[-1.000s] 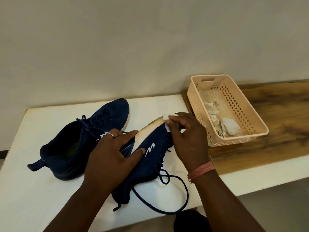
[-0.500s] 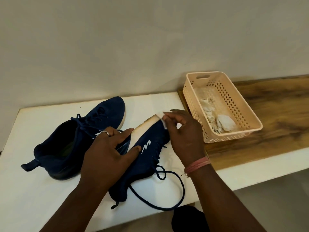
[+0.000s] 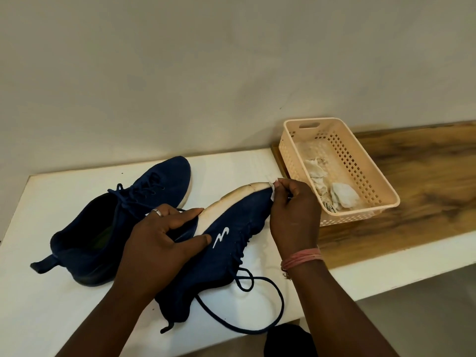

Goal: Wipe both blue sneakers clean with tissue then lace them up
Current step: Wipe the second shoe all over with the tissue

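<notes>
Two dark blue sneakers lie on the white table (image 3: 38,318). The left sneaker (image 3: 123,217) stands upright, laced, toe pointing away. The right sneaker (image 3: 231,238) is tipped on its side, its white sole turned up and its loose lace (image 3: 257,313) trailing toward the table's front edge. My left hand (image 3: 164,243) grips this sneaker around the middle, thumb on the blue side and fingers on the sole. My right hand (image 3: 291,212) pinches a small white tissue (image 3: 272,188) against the toe end of the sole; most of the tissue is hidden by the fingers.
A peach plastic basket (image 3: 371,176) with crumpled used tissues (image 3: 342,194) sits on a wooden board (image 3: 425,181) at the right, close to my right hand. A plain wall runs behind the table. A dark object (image 3: 286,341) shows below the front edge.
My right hand with the tissue has stayed at the sneaker's toe, shifting only slightly along the sole edge. The left hand keeps its grip.
</notes>
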